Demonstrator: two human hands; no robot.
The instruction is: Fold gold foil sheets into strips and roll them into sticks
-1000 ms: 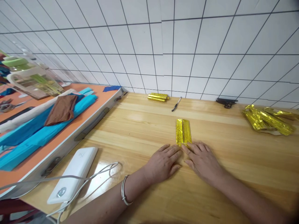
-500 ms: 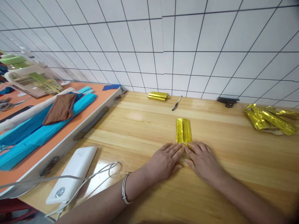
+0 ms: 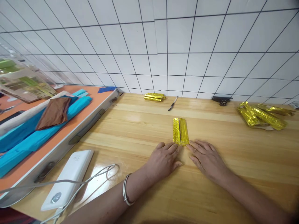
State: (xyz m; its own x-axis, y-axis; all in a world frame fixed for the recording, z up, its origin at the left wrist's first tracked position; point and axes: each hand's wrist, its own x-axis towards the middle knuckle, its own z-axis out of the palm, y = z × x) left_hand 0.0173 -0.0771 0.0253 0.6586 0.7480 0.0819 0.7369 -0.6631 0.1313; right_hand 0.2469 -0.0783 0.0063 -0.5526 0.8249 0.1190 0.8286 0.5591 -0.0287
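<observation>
A folded strip of gold foil paper [image 3: 180,131] lies on the wooden table [image 3: 144,130], its long side pointing away from me. My left hand [image 3: 163,158] rests flat on the table with fingertips at the strip's near left corner. My right hand [image 3: 205,157] lies flat beside it, fingertips at the near right corner. Both palms face down, fingers apart, and neither hand grips anything. A silver bangle [image 3: 125,194] circles my left wrist.
Folded gold strips [image 3: 154,96] and a pen [image 3: 172,104] lie near the tiled wall. A black clip [image 3: 221,100] and a crumpled gold foil pile [image 3: 261,115] sit far right. A white power bank [image 3: 67,177] with cables lies near left. An orange table [image 3: 70,130] holds blue paper.
My fingertips have slid slightly apart and off the foil strip's near end, so the whole strip now shows. The view has shifted a little to the right.
</observation>
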